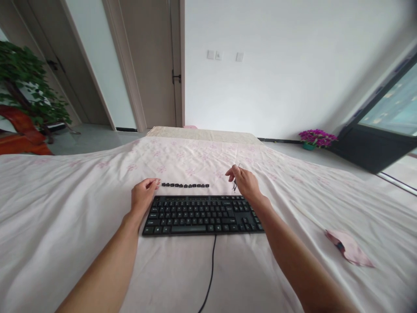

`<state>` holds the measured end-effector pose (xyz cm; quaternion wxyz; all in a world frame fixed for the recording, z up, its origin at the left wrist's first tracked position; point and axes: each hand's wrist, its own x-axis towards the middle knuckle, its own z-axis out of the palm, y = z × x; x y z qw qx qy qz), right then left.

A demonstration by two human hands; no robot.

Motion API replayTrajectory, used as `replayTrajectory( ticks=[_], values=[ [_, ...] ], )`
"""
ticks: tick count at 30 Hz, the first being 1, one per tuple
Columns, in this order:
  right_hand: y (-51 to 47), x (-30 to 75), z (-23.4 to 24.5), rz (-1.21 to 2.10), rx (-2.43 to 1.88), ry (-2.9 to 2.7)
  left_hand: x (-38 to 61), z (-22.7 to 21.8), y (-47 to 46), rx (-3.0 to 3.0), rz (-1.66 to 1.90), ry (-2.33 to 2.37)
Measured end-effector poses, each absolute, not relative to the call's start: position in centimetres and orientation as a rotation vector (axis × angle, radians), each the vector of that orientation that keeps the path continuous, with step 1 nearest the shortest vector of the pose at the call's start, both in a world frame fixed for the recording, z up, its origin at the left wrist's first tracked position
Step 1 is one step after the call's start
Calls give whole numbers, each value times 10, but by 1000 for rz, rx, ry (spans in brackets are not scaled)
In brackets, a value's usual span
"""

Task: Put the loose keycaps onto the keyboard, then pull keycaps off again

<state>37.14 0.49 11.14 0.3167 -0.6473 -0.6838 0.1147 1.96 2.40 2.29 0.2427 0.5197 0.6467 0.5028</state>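
A black keyboard (pixel 202 215) lies flat on the cloth, its cable running towards me. Along its far side stretches a row of several black keycaps (pixel 185 186), set loose on the fabric. My left hand (pixel 143 193) rests at the left end of that row, fingertips pinched together beside the first keycap; whatever is between them is too small to make out. Above the keyboard's far right corner, my right hand (pixel 246 180) is closed around a thin metal wire keycap puller (pixel 234 187), whose ends stick out above and below the fingers.
A pale pink flowered cloth (pixel 182 269) with wrinkles covers the surface. To the right lies a folded pink cloth piece (pixel 350 248). Beyond are a purple flower pot (pixel 316 138), a leafy plant (pixel 29 87), a wooden chair (pixel 22 132) and a door (pixel 150 65).
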Motion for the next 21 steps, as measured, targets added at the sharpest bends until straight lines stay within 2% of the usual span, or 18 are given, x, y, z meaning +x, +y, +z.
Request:
replayTrajectory(
  ticks=[5, 9, 14, 21],
  values=[
    [-6, 370, 88, 497, -1521, -1596, 50, 62, 14, 1676, 1294, 1627],
    [-11, 365, 80, 539, -1513, -1583, 92, 79, 8, 1951, 987, 1400],
    [-14, 361, 79, 474, -1544, -1589, 143, 75, 7, 2156, 745, 1269],
    [-14, 352, 83, 343, -1585, -1682, 197, 56, 8, 2231, 762, 1236]
  ],
)
